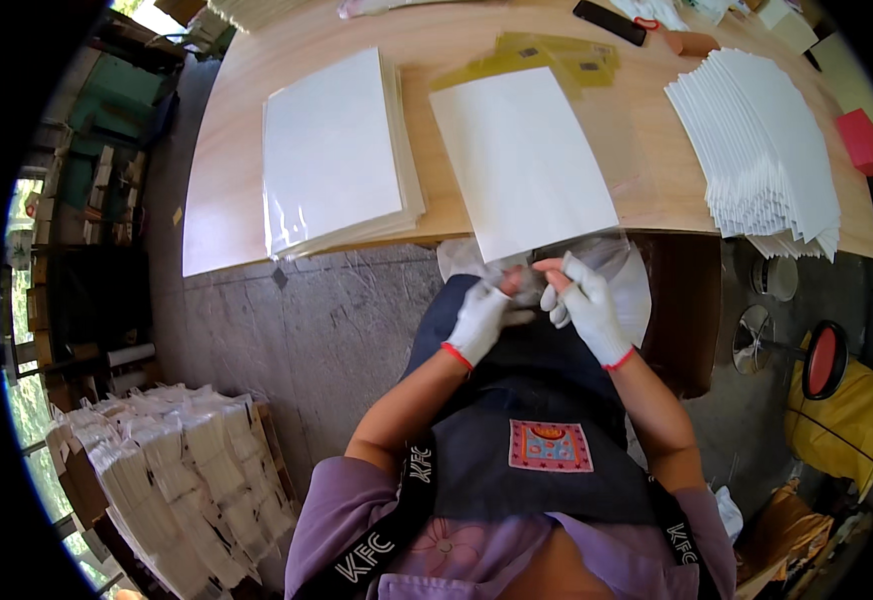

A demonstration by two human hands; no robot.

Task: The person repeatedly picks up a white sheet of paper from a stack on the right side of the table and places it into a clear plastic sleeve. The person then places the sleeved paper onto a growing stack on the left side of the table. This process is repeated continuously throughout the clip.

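My left hand (481,320) and my right hand (587,300) meet just in front of the table edge, both in white gloves with red cuffs and bare fingertips. Crumpled clear plastic film (529,290) shows between them, and their fingers are closed on it; the left fingers are slightly smeared. Right above lies a white sheet (529,160), its near end reaching over the edge beside my fingertips. Under and beside it are clear plastic sleeves with yellow-gold ends (587,62). To the left lies a stack of white sheets in clear sleeves (332,150).
Fanned white sheets (757,150) stand at the table's right, near a red box (862,142). A black phone (610,22) lies at the back. Below the table is a brown carton (685,310). Bundled white packs (182,480) fill the lower left; a yellow bag (847,410) is right.
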